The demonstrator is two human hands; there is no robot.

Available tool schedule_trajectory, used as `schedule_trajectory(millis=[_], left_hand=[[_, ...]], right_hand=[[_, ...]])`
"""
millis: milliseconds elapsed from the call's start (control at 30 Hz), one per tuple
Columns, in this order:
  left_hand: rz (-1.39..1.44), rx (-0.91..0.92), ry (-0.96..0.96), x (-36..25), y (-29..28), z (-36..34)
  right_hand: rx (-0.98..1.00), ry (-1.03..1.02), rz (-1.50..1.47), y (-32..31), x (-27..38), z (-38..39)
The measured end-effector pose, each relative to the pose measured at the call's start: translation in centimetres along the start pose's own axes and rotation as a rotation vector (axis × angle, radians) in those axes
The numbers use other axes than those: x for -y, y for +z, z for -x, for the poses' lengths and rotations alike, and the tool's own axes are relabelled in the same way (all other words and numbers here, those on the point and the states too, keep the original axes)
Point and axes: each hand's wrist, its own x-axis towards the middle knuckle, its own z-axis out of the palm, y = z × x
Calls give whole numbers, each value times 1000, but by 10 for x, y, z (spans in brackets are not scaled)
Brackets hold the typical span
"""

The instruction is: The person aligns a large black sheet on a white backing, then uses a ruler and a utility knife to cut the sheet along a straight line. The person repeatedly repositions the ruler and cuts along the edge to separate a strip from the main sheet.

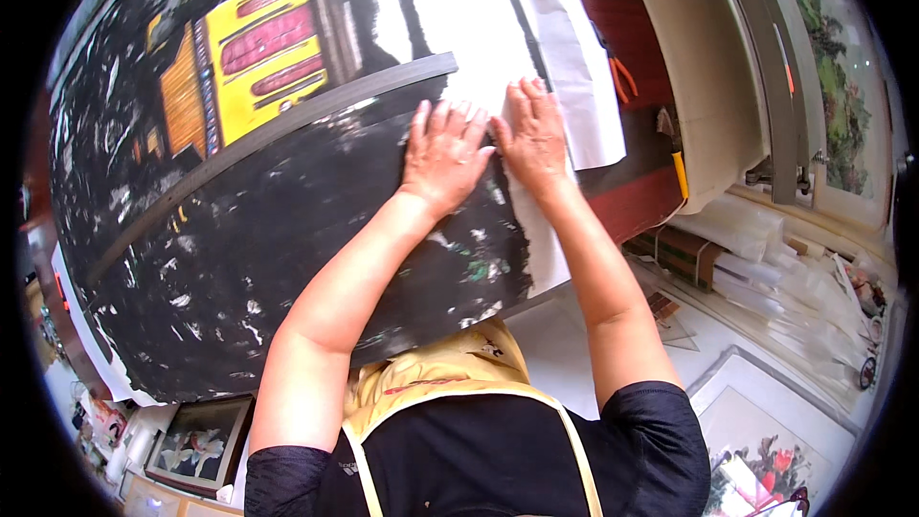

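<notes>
Painting point(325, 191), black-ground, yellow-and-red motif: flat on red worktop point(632, 196), grey straightedge point(306, 113) across it. Left hand point(448, 155), right hand point(534, 139): near its right margin, fingers extended, slightly spread, pinching nothing. Laying-out: seemingly done. Flattening: seemingly underway; remainder indeterminable.

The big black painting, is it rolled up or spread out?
Spread out. The painting lies open across the table, its yellow-and-red patch showing, with the left hand resting on it.
</notes>
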Motion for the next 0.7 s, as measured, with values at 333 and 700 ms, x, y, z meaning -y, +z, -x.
schedule_trajectory(millis=[333,700], left_hand=[[-225,114,-47,-10,-1,-2],[-257,178,-55,-18,-4,-10]], right_hand=[[-155,176,67,-113,-123,41],[77,615,42,-149,-242,129]])
